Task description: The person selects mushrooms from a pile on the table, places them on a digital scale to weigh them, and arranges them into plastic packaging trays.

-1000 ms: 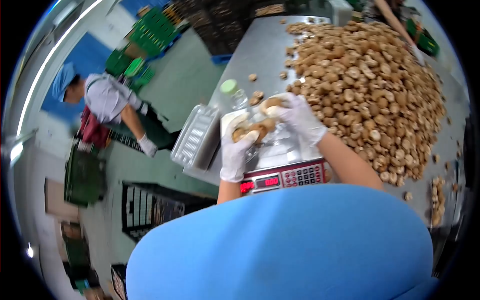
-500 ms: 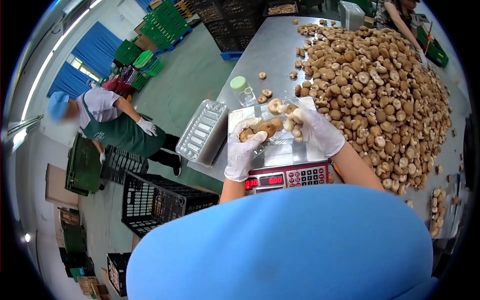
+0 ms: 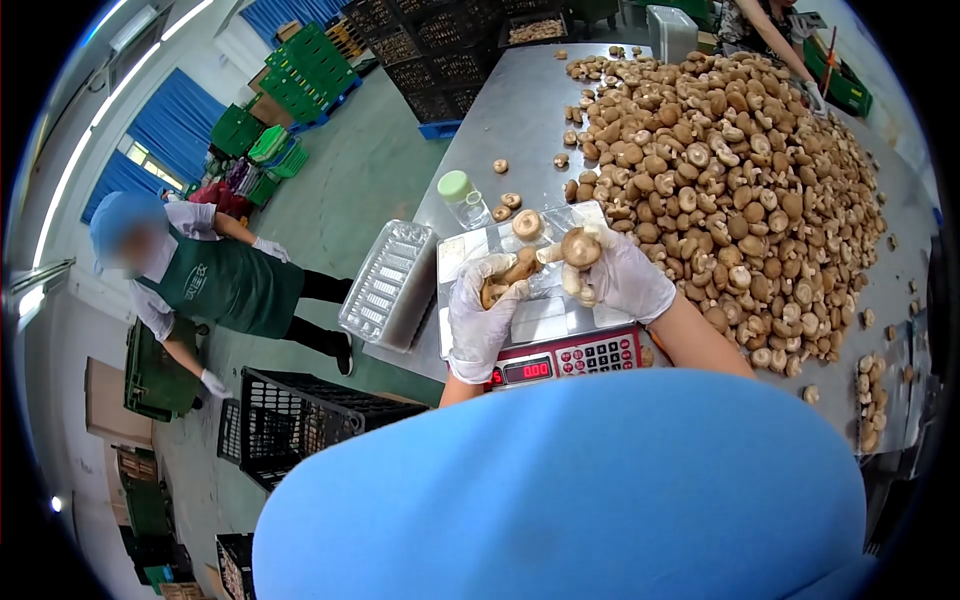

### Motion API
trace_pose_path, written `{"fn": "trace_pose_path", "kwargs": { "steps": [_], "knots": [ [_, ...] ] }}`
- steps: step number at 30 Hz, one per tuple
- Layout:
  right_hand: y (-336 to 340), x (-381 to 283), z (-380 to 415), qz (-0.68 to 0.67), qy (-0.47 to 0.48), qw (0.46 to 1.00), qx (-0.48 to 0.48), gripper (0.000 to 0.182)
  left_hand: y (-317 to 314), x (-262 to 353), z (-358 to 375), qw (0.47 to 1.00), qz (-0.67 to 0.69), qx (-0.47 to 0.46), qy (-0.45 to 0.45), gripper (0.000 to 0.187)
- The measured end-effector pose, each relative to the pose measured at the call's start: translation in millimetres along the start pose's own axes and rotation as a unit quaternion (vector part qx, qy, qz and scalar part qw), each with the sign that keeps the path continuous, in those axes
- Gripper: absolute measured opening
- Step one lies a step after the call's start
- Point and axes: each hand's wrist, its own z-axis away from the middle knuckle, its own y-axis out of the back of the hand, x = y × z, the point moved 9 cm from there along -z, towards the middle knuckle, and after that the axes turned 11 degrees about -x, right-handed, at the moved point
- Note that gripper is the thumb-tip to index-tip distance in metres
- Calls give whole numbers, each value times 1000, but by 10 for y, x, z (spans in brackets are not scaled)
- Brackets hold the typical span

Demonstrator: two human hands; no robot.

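Both hands wear thin white gloves over a digital scale (image 3: pixel 585 322) with a red front panel and pale platform. My left hand (image 3: pixel 482 318) is closed around brown mushrooms (image 3: pixel 520 266) at the platform's left side. In my right hand (image 3: pixel 632 280), a mushroom (image 3: pixel 580 248) with a round brown cap is gripped by the fingers; whether more are behind it is hidden. Between the hands, partly covered, clear plastic (image 3: pixel 545 283) lies on the platform. Another mushroom (image 3: pixel 526 224) rests near the platform's far edge, apart from both hands.
A large mushroom heap (image 3: pixel 730 190) covers the table's right side. Stacked clear trays (image 3: pixel 390 285) and a green-lidded jar (image 3: pixel 464 200) stand left of the scale. A co-worker in a green apron (image 3: pixel 235 285) stands beyond black crates (image 3: pixel 300 420). Another person's arm (image 3: pixel 775 40) reaches the heap's far side.
The view has shifted slightly. My right hand has turned, so one cap faces up where several mushrooms showed. A mushroom now sits at the platform's far edge. The aproned co-worker has turned and lowered an arm.
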Motion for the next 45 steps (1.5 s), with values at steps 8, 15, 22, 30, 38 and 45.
{"fn": "trace_pose_path", "kwargs": {
  "steps": [8,15,22,30,38,45],
  "knots": [
    [-49,-340,-27,474,110,867,106,56,46,-21,68,998,-33,18,-42,32],
    [-57,-334,-204,624,126,763,109,60,50,-107,110,995,96,29,-10,35],
    [-478,-228,-239,759,95,641,71,61,6,-114,134,979,195,25,61,39],
    [-203,-812,963,651,170,707,219,47,-57,-151,48,997,23,29,64,31],
    [576,-391,3479,105,110,872,465,56,-416,-8,-15,784,-569,-219,-113,62],
    [343,-240,4022,138,84,814,558,65,-474,472,102,864,-487,-10,-127,59]
  ]
}}
